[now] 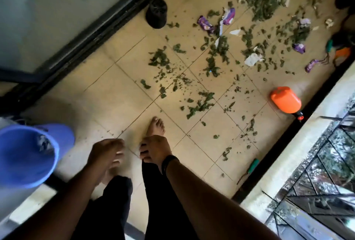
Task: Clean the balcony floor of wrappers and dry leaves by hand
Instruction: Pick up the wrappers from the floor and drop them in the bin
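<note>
Dry green leaves lie scattered over the tan tiled balcony floor, thickest in a pile at the far right. Purple wrappers and white paper scraps lie among them. My left hand and my right hand hang low in front of my legs, fingers loosely curled and holding nothing. A blue bucket with some scraps inside stands at the left, just beside my left hand. My bare foot is just beyond my right hand.
A black pot lies by the sliding door track. An orange container lies near the balcony wall. A green-handled tool lies along that wall. More items crowd the far right corner.
</note>
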Available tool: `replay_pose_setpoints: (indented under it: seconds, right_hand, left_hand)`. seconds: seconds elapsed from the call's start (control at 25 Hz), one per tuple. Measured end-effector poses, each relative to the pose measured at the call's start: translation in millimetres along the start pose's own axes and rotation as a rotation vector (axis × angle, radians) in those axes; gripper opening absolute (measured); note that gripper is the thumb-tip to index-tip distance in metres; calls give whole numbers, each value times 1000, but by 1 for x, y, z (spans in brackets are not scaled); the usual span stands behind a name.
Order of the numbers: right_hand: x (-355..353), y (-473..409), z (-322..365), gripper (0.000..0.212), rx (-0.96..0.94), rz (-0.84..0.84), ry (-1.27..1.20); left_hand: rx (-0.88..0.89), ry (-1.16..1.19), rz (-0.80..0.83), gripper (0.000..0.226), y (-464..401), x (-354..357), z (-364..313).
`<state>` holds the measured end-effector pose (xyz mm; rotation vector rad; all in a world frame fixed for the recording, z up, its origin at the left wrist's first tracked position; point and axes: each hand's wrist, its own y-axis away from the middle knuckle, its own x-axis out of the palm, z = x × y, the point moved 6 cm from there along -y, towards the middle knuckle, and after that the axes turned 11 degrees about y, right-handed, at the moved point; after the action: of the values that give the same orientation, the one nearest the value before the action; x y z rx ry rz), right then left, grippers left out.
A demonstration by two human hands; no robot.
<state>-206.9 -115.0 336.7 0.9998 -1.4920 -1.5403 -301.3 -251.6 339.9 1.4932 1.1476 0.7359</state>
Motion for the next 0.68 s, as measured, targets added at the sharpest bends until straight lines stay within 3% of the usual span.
replay_pose_setpoints:
  seconds: [0.12,0.2,0.36,0.52,0.68]
  right_hand:
    - [-59,4,32,33,-72,17,-66]
    - [-98,0,48,19,-83,5,-201]
    - [-179,-21,60,18,-90,-128,-328]
    - [-236,-60,62,17,-146,-373,-340]
    - [-291,-122,91,18,-227,-584,-203]
  left_hand:
    - [49,-148,135,14,1,80,-35]
    - [109,-193,210,13,3,128,-61]
    - [203,-319,311,7,-8,206,-100]
    - [313,-713,366,5,-30,262,-115]
    - [398,-1091,473,39,-83,325,-111]
